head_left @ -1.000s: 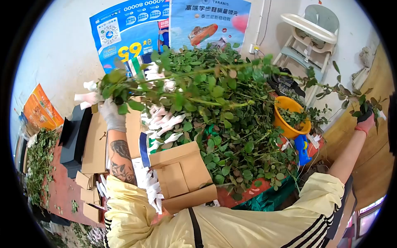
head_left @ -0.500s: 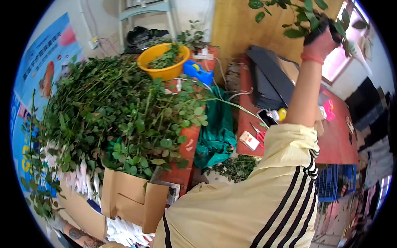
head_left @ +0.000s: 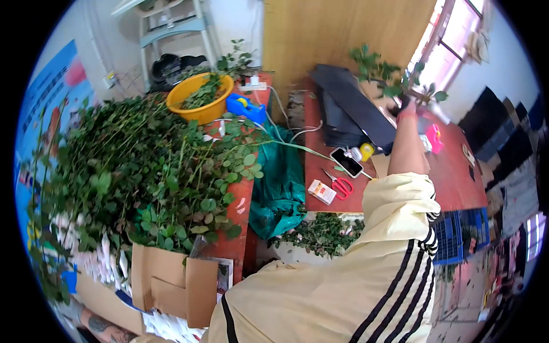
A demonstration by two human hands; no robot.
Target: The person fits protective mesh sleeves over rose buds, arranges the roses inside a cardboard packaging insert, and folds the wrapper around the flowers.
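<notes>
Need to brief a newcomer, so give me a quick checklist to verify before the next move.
1. Right hand holding the leafy stem: ok.
2. Left hand grip: cannot tell, blurred at the picture's edge.
3. Yellow basin upright: ok.
4. Scissors apart from both hands: ok, lying on the red table.
5. Phone with room all around: not ok, a small yellow item sits close.

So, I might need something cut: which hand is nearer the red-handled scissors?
Right. The right hand is beyond the scissors, to their right; the left hand is far to their left, past the cardboard box.
</notes>
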